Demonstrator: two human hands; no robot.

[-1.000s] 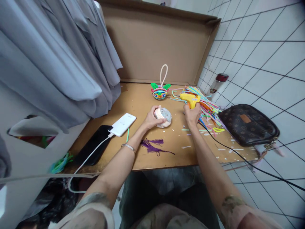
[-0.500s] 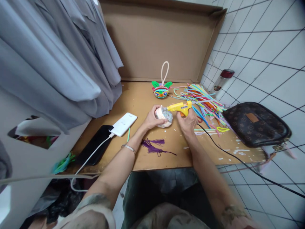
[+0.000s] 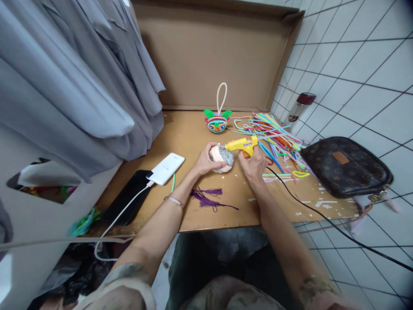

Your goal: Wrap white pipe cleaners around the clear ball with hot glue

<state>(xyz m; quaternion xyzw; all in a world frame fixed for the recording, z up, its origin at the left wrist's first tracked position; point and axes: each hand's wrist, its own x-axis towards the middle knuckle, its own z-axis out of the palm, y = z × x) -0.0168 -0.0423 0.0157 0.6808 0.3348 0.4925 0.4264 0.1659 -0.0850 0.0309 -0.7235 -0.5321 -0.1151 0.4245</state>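
In my left hand is a roundish grey-and-cream craft ball, gripped between thumb and fingers; a pale band wraps part of it. My right hand is closed around the handle of a yellow glue gun, whose nozzle points left and meets or nearly meets the ball's upper side. Purple tassels lie on the table nearer to me, below the ball. Behind my hands sits a colourful animal-head ornament with green ears and a cream loop on top.
A heap of coloured pipe cleaners lies at the back right, beside a brown patterned bag and a red-lidded bottle. A black cord runs off right. On the left are a white power bank, a black tablet-like slab and grey cloth.
Almost nothing differs. Both hands keep their hold and the glue gun's nozzle stays at the ball; the whole view has shifted very slightly.
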